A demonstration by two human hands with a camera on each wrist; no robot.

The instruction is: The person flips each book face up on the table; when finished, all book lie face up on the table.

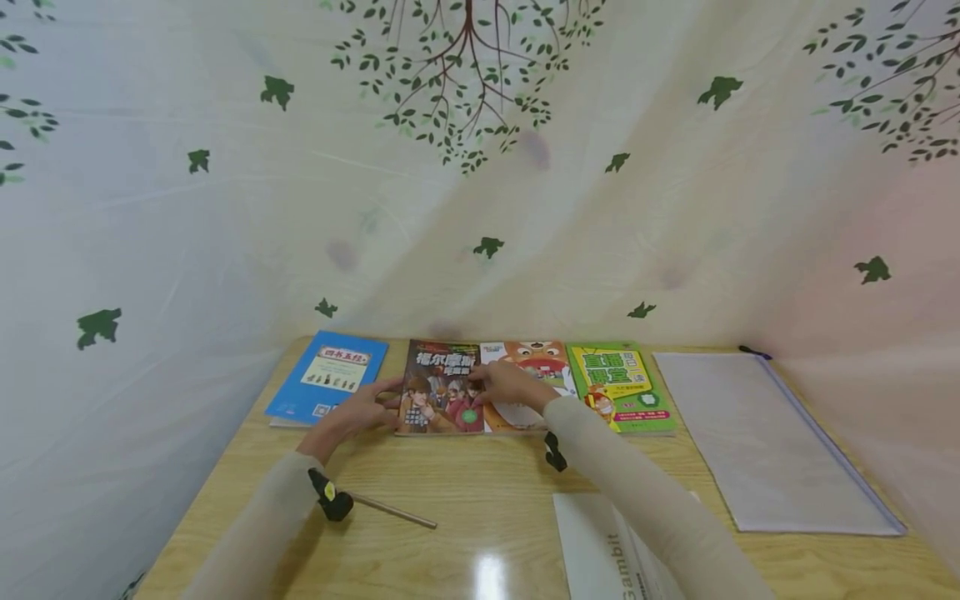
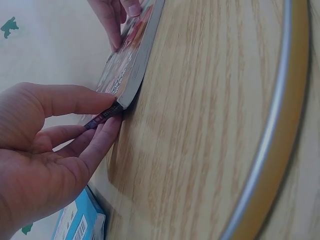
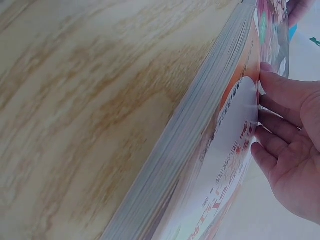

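Observation:
My left hand [image 1: 363,412] pinches the spine edge of a brown comic-style book [image 1: 438,400], thumb on its cover and fingers beneath, as the left wrist view shows. On the opposite edge, my right hand [image 1: 513,385] holds the same book, its fingertips [image 3: 266,67] over the margin. This hand reaches across an orange-and-white book [image 1: 525,417] lying beside the brown one. Their edges meet or overlap slightly. A blue book [image 1: 300,396] lies left of my left hand, and a green-and-yellow book [image 1: 618,387] lies right of the orange one.
A pale mesh zip pouch [image 1: 772,442] lies at the right of the wooden table [image 1: 465,475]. A thin stick [image 1: 397,510] is near my left wrist. Under my right forearm sits a white item printed "Gambit" [image 1: 592,542]. A leaf-printed curtain [image 1: 420,208] hangs behind the books.

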